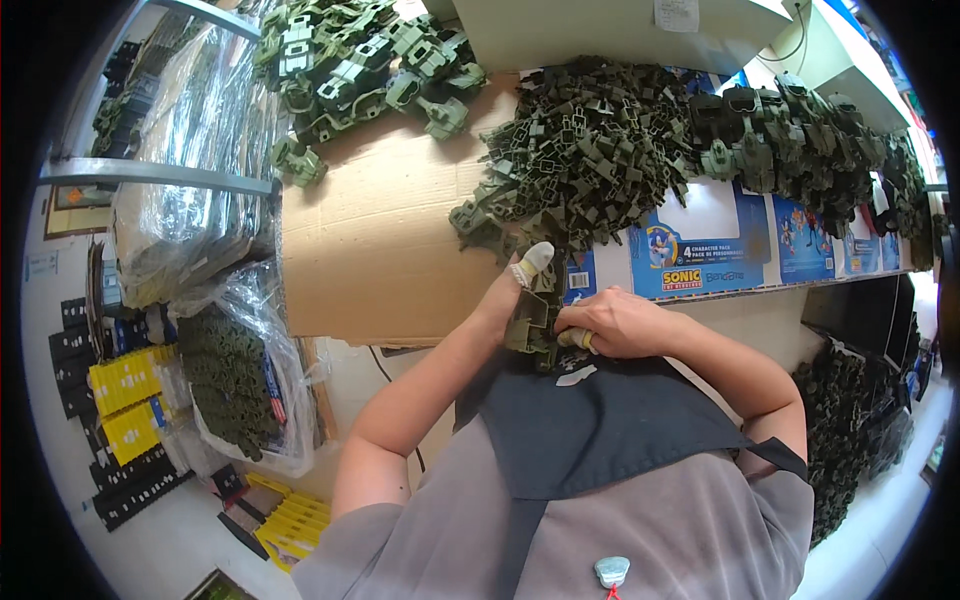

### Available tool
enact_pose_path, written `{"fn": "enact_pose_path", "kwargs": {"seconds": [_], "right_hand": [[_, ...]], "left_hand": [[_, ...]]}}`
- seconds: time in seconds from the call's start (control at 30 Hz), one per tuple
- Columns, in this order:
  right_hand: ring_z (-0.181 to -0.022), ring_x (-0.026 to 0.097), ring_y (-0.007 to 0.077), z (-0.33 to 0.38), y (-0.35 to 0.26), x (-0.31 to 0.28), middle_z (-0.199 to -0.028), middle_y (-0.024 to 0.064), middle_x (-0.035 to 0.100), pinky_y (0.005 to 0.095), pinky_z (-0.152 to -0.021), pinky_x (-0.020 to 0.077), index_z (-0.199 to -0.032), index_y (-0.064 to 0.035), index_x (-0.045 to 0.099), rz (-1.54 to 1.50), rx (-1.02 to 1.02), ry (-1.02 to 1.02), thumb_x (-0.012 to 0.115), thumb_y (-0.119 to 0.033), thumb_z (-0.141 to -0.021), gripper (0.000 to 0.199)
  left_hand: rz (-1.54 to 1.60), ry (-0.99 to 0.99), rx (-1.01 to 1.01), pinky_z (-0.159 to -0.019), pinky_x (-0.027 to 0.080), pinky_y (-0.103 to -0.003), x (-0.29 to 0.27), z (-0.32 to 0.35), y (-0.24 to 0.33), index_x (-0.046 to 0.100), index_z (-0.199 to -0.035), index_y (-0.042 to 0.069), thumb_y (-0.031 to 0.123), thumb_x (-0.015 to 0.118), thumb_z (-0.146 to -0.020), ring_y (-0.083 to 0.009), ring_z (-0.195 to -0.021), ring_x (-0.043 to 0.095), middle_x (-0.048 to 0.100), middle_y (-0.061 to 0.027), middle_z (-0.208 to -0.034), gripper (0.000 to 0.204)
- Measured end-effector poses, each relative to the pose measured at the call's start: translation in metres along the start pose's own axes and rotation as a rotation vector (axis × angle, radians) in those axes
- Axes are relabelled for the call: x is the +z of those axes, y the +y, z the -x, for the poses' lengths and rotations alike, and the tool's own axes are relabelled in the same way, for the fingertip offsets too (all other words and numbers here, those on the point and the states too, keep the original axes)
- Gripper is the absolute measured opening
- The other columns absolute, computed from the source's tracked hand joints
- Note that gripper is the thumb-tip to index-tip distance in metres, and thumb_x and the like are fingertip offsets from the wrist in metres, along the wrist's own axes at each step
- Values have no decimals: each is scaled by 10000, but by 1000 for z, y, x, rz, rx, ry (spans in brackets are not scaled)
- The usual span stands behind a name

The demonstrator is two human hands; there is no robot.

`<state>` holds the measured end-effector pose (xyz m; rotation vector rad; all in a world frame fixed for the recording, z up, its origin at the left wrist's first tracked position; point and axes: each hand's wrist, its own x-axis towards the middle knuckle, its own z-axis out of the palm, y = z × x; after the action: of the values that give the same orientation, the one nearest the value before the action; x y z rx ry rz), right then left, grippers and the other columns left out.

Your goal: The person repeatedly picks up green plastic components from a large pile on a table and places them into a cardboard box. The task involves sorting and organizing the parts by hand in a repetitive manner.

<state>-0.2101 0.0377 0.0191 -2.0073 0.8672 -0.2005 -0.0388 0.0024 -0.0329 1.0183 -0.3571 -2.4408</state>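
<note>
Close to my apron, both my hands are on an olive-green moulded plastic part (530,325). My left hand (508,300) grips it from the left side, a pale cover on the raised thumb. My right hand (625,322) is closed at the part's right side, its fingers bent inward with pale covers on them. Whatever is between the right fingertips is hidden. Just beyond my hands lies a big heap of small olive-green plastic pieces (590,150), some with square openings.
Larger green housings (370,70) are piled at the far left of the cardboard-covered table (385,240). More green parts (760,135) line its right side above printed blue card (700,255). Plastic-wrapped stacks (190,150) stand left; yellow trays (125,400) sit lower left.
</note>
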Motion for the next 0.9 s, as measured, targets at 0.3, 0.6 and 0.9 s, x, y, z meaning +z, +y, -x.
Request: {"fn": "enact_pose_path", "kwargs": {"seconds": [0.3,0.6,0.9], "right_hand": [[-745,573,338,-11,4,16,-754,178,598,416,-659,438,-893,-29,554,-113,52,-81,491,-50,-709,195],[-744,574,345,-11,10,40,-748,181,589,393,-644,448,-853,-22,539,-223,-70,-34,474,39,-612,257],[-882,510,334,-105,76,62,-1007,173,516,384,-776,420,-1225,-105,389,306,129,467,608,-169,-741,535]], "left_hand": [[-23,152,59,-671,524,-335,-13,4,-17,434,-1133,90,328,452,-870,-179,-811,592,571,-75,-953,355],[-143,282,183,-695,504,-296,-27,16,-38,404,-1145,86,291,452,-875,-163,-823,580,553,-59,-981,342],[241,288,549,-673,510,-349,-137,81,7,491,-1057,64,400,494,-830,-172,-759,588,577,-54,-897,406]]}}
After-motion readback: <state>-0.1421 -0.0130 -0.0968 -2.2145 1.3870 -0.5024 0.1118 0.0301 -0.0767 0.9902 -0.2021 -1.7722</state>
